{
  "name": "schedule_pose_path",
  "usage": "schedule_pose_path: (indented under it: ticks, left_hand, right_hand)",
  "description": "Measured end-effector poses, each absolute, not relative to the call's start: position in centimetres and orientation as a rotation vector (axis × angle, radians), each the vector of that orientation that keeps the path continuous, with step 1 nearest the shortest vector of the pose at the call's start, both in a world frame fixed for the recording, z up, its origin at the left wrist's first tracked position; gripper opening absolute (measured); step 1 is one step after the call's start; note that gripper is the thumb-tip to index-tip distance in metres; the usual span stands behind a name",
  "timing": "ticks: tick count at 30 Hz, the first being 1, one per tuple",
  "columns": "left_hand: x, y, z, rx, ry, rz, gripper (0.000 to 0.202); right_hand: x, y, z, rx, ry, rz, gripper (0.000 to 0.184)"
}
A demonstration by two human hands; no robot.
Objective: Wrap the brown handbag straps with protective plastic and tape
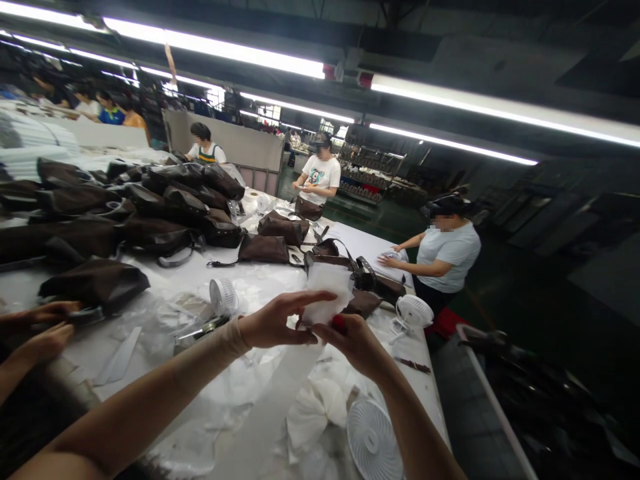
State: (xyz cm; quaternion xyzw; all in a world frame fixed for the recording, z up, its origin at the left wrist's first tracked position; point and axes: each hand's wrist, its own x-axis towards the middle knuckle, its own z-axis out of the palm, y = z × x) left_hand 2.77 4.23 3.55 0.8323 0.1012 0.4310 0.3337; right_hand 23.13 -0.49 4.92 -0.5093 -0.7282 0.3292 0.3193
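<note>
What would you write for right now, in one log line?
left hand: grips white sheets | right hand: grips same sheets | beyond hands: brown bags | nearby: white fans

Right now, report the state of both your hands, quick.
Left hand: partly curled, fingers and thumb holding the white paper.
Right hand: closed, holding the same paper near its lower end.

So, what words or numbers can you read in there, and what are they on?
There are none I can read.
White sheets held up in front: no writing shows.
White shirt further back: has a coloured picture; too small to tell any letters.
Brown bags and white fans: no readable label.
</note>
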Motion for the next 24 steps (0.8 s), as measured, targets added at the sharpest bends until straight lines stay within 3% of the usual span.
schedule_pose_path:
  ticks: [5, 9, 12, 17, 24]
  left_hand:
    - [2.2, 4.7, 3.2, 2.024, 0.276, 1.155, 0.069]
    - [2.7, 4.8, 3.1, 1.988, 0.250, 1.160, 0.069]
    - [3.1, 4.8, 3.1, 2.027, 0.265, 1.170, 0.069]
    - [2.3, 5.3, 2.8, 2.166, 0.335, 1.170, 0.078]
    - [3.0, 4.5, 2.3, 2.246, 0.294, 1.287, 0.032]
  right_hand:
    - [24.7, -1.5, 3.3, -1.286, -1.703, 1.037, 0.041]
    - [22.5, -2.0, 0.6, -1.136, -1.374, 0.963, 0.044]
    - [20.4, -2.5, -0.7, -1.110, -1.258, 0.953, 0.033]
    - [21.2, -3.0, 0.8, -1.037, -1.240, 0.853, 0.035]
    - [22.3, -0.3, 5.2, -1.063, -1.333, 0.539, 0.031]
